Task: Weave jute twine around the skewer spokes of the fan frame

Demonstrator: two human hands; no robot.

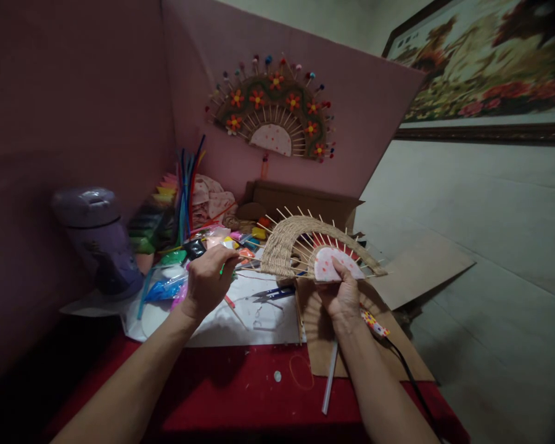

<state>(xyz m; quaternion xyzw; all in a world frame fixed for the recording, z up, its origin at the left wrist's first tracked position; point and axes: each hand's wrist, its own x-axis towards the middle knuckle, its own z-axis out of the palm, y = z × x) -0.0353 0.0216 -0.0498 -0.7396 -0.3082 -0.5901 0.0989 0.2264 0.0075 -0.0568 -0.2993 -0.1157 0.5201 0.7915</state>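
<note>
My right hand [343, 295] is closed on the pale dotted centre piece of a half-round woven fan [290, 242], holding it upright above the table. The fan has thin wooden sticks radiating through tan cord weaving. My left hand [209, 279] is closed in a pinch at the fan's left edge, fingers on a thin strand or stick end that is too small to name. A finished fan [274, 111] with orange flowers and coloured beads hangs on the pink board behind.
A purple jar [99, 240] stands at the left beside coloured pipe cleaners [188, 185] and craft packets. Scissors [272, 293] lie on white paper. Cardboard sheets [420, 271], a white stick [329, 385] and a black cable [411, 382] lie on the red cloth [240, 394].
</note>
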